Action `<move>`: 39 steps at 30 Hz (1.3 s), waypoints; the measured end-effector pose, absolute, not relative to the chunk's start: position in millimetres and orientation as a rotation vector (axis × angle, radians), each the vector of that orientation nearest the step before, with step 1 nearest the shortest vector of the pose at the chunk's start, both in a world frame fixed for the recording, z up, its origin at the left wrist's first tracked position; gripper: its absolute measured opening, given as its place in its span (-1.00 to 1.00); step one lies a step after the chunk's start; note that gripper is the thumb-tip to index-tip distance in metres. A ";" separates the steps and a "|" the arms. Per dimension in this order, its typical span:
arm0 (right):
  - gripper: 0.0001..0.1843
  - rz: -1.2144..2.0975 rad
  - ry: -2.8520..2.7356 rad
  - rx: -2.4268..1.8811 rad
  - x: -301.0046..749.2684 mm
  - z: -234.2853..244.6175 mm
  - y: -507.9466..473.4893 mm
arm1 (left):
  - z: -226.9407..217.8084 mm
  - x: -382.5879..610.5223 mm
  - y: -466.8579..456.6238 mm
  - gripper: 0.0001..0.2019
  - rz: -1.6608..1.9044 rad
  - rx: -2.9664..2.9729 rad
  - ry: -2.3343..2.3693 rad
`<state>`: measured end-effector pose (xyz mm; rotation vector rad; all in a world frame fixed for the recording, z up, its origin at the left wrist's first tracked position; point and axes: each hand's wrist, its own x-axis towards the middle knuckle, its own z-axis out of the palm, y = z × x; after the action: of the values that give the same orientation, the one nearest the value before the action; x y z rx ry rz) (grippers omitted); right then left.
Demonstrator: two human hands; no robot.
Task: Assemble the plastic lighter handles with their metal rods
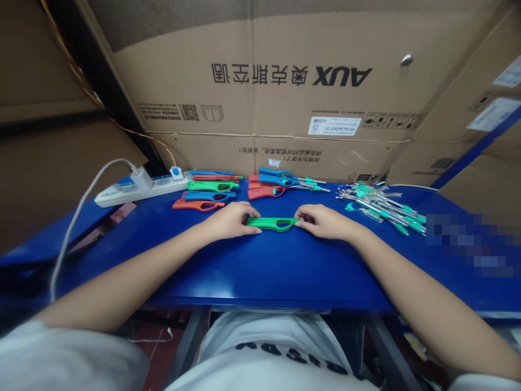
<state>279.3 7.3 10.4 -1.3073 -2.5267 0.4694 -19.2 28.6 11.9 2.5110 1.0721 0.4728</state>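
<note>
A green lighter handle (272, 223) with an oval finger opening lies level between my two hands, just above or on the blue table. My left hand (233, 221) is closed on its left end, thumb in front and fingers behind. At the other end, my right hand (319, 221) pinches the narrow tip. Beyond my left hand is a row of loose handles, including a red handle (199, 205), a blue handle (209, 196) and a green handle (211, 186). Behind the held piece, red and blue handles (266, 191) lie with metal rods in them.
To the right is a pile of metal rods with teal parts (382, 206). A white power strip (142, 190) with plugs and a cable stands at the back left. Large cardboard (277, 108) walls off the back of the blue table (260, 271).
</note>
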 end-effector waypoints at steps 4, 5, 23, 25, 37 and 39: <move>-0.79 0.543 -2.482 -1.282 276.7 6.4 9.8 | 19.5 -22.6 28.0 -0.61 0.340 2.546 1.139; -0.78 0.562 -2.462 -1.277 275.8 5.2 10.5 | 21.3 -23.6 28.1 -0.61 0.324 2.556 1.172; -0.59 -0.106 -2.209 -1.281 259.1 -9.8 71.1 | 60.2 -71.8 61.3 -0.65 0.363 2.726 1.568; -0.54 -0.262 -2.229 -1.438 261.4 -8.3 86.2 | 70.4 -90.5 77.8 -0.64 0.411 2.686 1.767; -0.70 -0.213 -2.342 -1.505 270.0 3.2 99.6 | 76.3 -128.6 141.1 -0.63 0.138 2.481 2.176; -0.70 -0.161 -2.326 -1.461 271.3 5.1 91.0 | 77.1 -122.5 135.4 -0.56 0.166 2.488 2.213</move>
<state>271.3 91.0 5.1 -1.4607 -2.3262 -0.1614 -122.5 135.4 77.1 2.4876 2.2135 0.1660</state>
